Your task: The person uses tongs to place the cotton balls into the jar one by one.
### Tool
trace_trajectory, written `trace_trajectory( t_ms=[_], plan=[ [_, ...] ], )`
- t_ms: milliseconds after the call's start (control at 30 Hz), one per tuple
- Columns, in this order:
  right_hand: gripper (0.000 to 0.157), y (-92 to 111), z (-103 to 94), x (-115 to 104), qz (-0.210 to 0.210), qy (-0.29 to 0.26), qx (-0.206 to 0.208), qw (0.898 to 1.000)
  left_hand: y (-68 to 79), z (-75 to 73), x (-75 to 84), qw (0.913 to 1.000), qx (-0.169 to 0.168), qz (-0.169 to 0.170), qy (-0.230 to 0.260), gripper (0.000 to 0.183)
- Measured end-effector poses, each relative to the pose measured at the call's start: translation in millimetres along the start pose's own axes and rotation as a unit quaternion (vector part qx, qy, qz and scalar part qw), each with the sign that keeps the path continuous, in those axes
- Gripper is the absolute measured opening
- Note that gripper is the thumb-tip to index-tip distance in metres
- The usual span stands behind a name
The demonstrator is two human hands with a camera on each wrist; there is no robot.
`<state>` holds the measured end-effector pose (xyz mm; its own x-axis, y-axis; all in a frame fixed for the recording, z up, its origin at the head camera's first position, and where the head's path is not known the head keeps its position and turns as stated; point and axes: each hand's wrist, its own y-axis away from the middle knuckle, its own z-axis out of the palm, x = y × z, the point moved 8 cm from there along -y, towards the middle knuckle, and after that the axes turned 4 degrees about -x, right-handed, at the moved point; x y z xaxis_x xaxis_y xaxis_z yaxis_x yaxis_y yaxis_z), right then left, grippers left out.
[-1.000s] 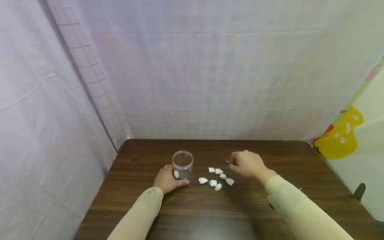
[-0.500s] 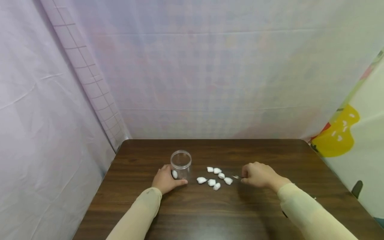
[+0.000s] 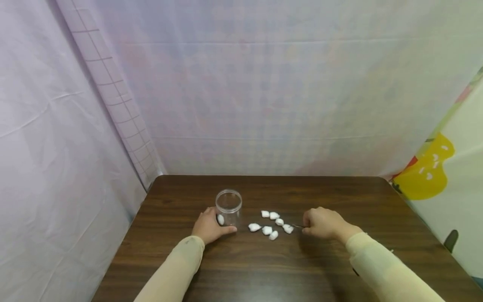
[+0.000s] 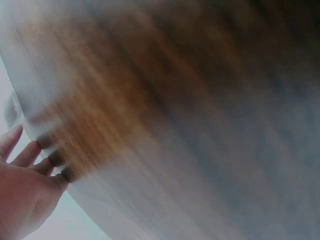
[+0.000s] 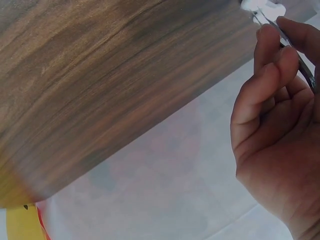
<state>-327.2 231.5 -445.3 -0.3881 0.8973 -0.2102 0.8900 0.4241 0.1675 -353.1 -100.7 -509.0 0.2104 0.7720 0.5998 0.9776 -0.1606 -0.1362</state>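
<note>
My left hand (image 3: pixel 209 227) grips the side of a clear, lidless jar (image 3: pixel 232 214), thumb across its front. One white cotton ball (image 3: pixel 220 219) shows inside the jar, low on its left. Metal tweezers (image 3: pixel 297 226) are pinched in my right hand (image 3: pixel 324 223), their tips at the rightmost cotton ball (image 3: pixel 288 229) on the table. In the right wrist view the tweezers (image 5: pixel 306 72) run between thumb and fingers, with their tips overlapping white cotton (image 5: pixel 274 10). The left wrist view shows the left hand (image 4: pixel 30 192) at its edge; the jar is barely visible there.
Several more cotton balls (image 3: pixel 267 230) lie in a loose cluster between the jar and my right hand. The dark wooden table (image 3: pixel 249 268) ends at a pale hanging curtain (image 3: pixel 264 105) behind, with more cloth at both sides.
My right hand has moved right and nearer to me with the tweezers, then slightly left, bringing their tips to the rightmost cotton ball. My left hand stays on the jar.
</note>
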Motion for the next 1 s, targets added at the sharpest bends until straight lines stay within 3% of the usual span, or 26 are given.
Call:
trace_trajectory(
  t_ms=[633, 1000],
  plan=[
    [0.021, -7.6, 6.7, 2.7, -0.024, 0.023, 0.03, 0.999, -2.4, 3.2, -4.2, 1.0, -0.004, 0.0, -0.005, 0.083],
    [0.019, -3.0, -1.2, 0.2, -0.025, 0.02, 0.033, 0.999, -2.2, 3.0, -5.0, 0.9999, -0.007, -0.007, -0.007, 0.086]
  ],
)
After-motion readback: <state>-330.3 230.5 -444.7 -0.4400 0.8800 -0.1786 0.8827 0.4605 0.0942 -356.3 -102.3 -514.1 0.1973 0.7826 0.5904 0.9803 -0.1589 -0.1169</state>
